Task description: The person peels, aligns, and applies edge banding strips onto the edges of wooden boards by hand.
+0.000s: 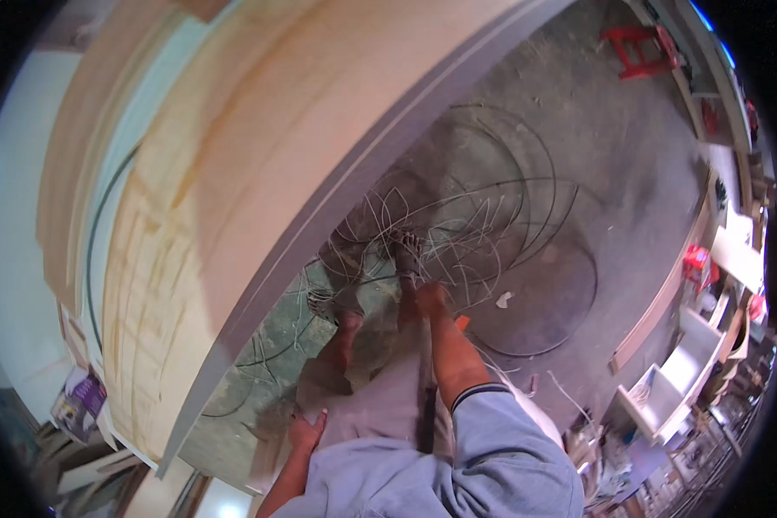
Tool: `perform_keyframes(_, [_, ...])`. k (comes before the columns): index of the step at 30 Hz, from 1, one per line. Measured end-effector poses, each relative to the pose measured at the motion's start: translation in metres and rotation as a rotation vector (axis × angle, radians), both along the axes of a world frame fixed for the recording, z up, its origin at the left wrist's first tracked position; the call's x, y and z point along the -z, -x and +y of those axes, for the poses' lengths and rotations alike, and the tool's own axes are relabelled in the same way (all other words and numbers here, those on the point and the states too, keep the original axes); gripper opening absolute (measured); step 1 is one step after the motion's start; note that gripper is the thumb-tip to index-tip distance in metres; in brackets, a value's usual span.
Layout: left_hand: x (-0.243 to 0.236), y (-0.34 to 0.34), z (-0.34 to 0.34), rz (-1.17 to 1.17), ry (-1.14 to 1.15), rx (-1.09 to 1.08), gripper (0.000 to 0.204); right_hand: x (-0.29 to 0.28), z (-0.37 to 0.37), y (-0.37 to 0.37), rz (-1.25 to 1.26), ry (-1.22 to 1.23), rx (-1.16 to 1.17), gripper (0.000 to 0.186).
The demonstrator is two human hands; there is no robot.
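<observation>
Both of your hands are showing. Your left hand (306,432) is resting low on your pale trousers (375,414), its thumb standing apart; the other fingers are largely hidden, so you cannot tell whether they are spread or pressed together. Your right hand (432,298) is reaching down beyond them, near your lower leg. Its fingers are too blurred to read, and you cannot tell whether they are pinching anything.

A tangle of thin pale wires (483,233) is lying on the grey floor (578,129) just ahead of the right fingers, spreading to both sides and around your right foot (408,246). Your left foot (324,306) is resting to the left of those fingers. A dark cable (527,355) is looping over the floor to their right, and a small pale scrap (504,300) is lying inside the loop. Something small and orange (463,323) is showing just beside your right forearm.

A broad wooden panel (259,173) with a grey edge is rising to the left of both sets of fingers. A purple package (82,401) is sitting well to the left of the left fingers. Well to the right of the right fingers, a long board (665,298) is lying beside a white open box (678,371) and a red package (699,266). A red stool (639,52) is standing far ahead and to the right.
</observation>
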State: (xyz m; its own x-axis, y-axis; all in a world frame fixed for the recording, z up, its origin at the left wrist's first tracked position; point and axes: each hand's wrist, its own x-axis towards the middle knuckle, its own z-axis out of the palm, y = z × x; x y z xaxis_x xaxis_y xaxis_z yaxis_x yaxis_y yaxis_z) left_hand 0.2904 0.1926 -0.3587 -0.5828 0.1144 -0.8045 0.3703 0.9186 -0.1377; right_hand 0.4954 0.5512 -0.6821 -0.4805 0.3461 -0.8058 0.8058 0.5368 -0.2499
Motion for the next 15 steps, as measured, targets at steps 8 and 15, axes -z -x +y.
perform_keyframes(8, [0.034,0.007,0.054,0.088,0.137,0.233,0.098,0.131,-0.050,0.066,0.174,0.195,0.736,0.066])
perform_keyframes(15, [0.039,0.000,0.066,0.178,0.063,0.336,0.088,0.166,-0.042,0.119,-0.059,0.655,0.774,0.074])
